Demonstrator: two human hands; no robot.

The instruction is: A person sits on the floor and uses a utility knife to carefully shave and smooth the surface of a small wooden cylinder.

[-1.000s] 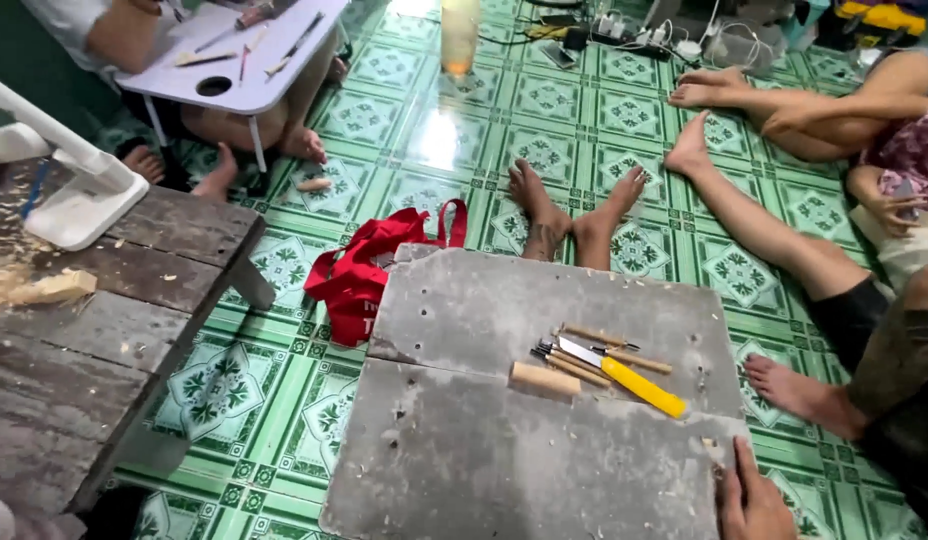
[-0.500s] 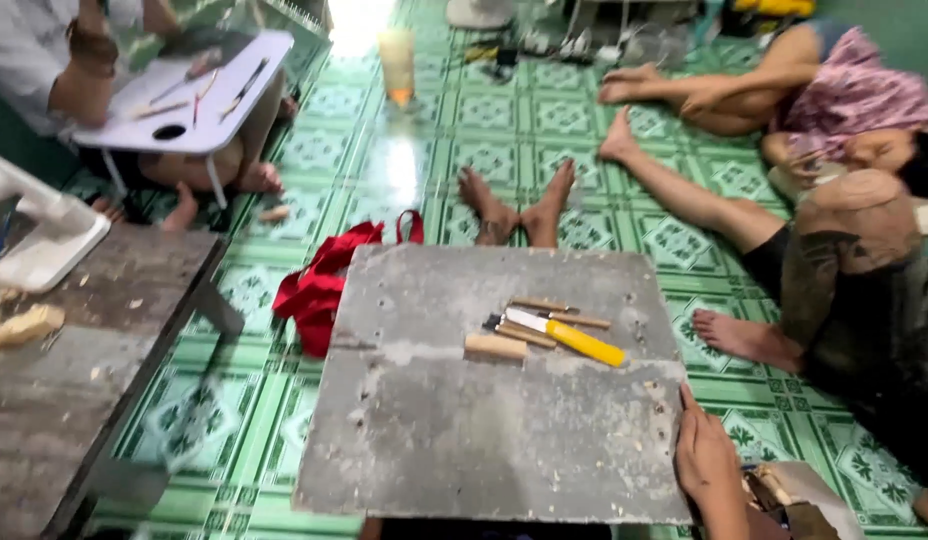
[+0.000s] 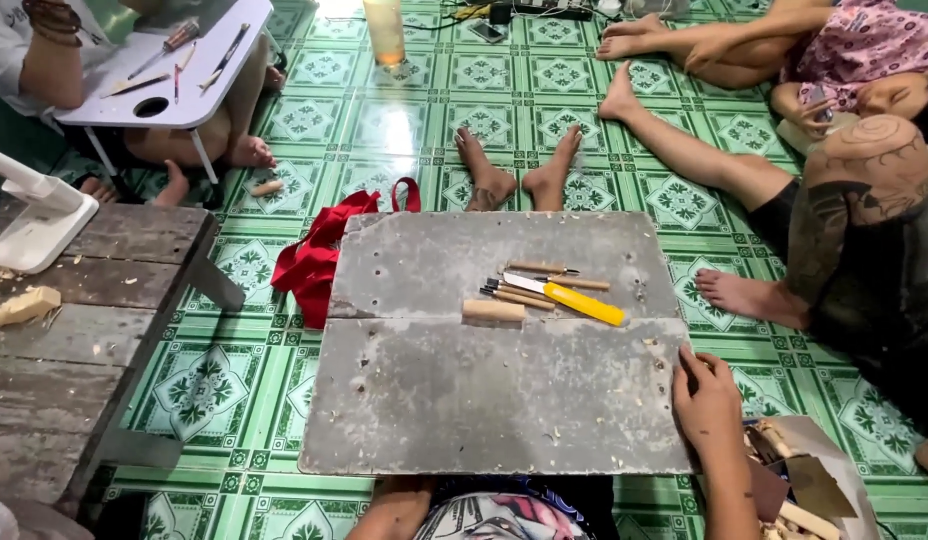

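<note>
We're looking down at a grey work board point(image 3: 484, 400) lying across our lap — two worn, pitted slabs butted together with a seam across the middle, speckled with small holes and a few pale wood chips. Our right hand point(image 3: 706, 392) rests on its right edge, fingers spread loosely and flat, not gripping anything. Our left hand isn't in view, only a bit of forearm at the bottom, so we can't tell what it's doing.

Near the board's middle sits a small cluster of tools: a yellow-handled knife point(image 3: 569, 298) lying at a slant, a few thin carving tools with wooden handles point(image 3: 544, 270) beside and behind it, and a short pale wooden dowel point(image 3: 494, 311) just in front, right at the seam.

Containers: at our right, touching the board's corner, there's an open cardboard box point(image 3: 799, 480) holding pale wooden pieces — we can't make out their shapes. A red fabric bag point(image 3: 319, 260) slumps against the board's left edge, contents hidden. A tall clear bottle of yellowish liquid point(image 3: 386, 30) stands on the glossy green patterned tile floor point(image 3: 424, 110) far ahead.

To the left is a rough, weathered plank table point(image 3: 74, 350) with a chunk of light wood point(image 3: 19, 307) and shavings on it. Other people sit around on the floor.
</note>
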